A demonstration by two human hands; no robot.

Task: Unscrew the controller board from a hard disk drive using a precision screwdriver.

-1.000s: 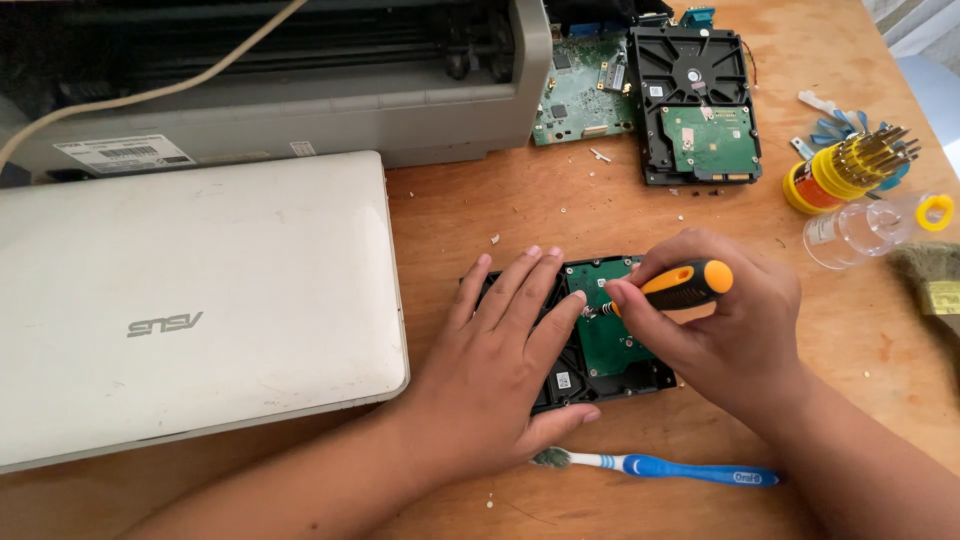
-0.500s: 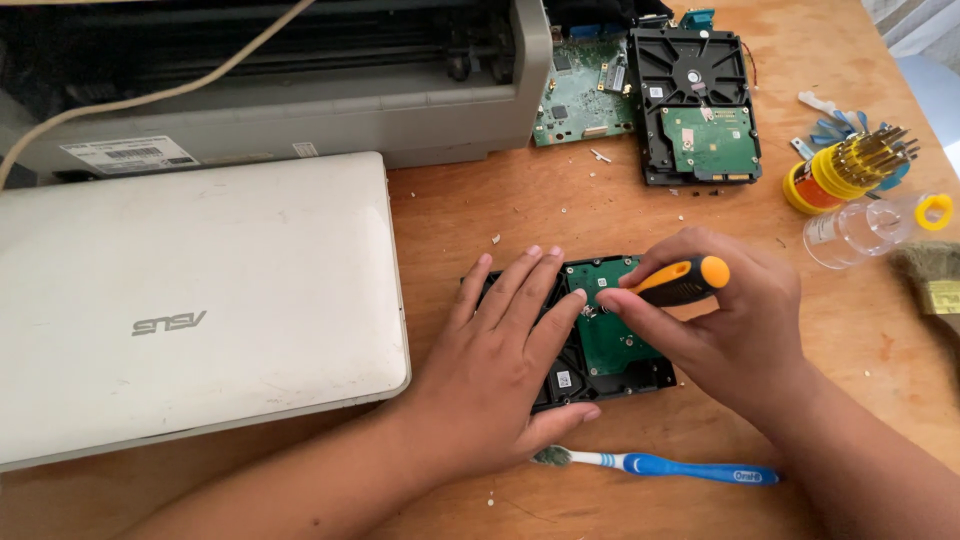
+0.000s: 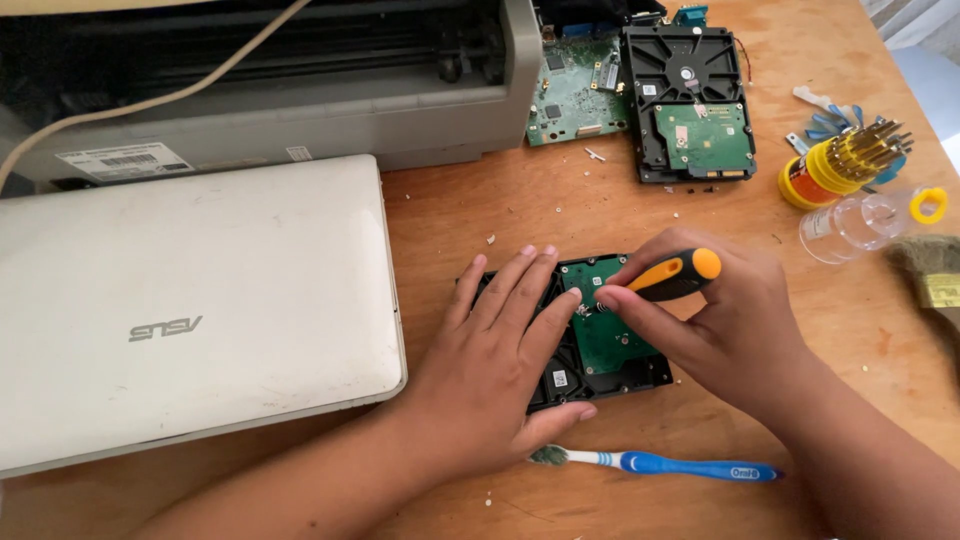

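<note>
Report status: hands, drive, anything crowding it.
Left hand flat on hard drive. Right hand gripping screwdriver, tip on its green board. Toothbrush lies beside, apart.

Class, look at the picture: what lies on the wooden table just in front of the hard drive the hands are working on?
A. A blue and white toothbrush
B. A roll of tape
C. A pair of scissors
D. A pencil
A: a blue and white toothbrush lies flat on the table, just on the person's side of the hard drive.

Bright even daylight, soft shadows under hands, sharp focus — slight edge distortion
</note>
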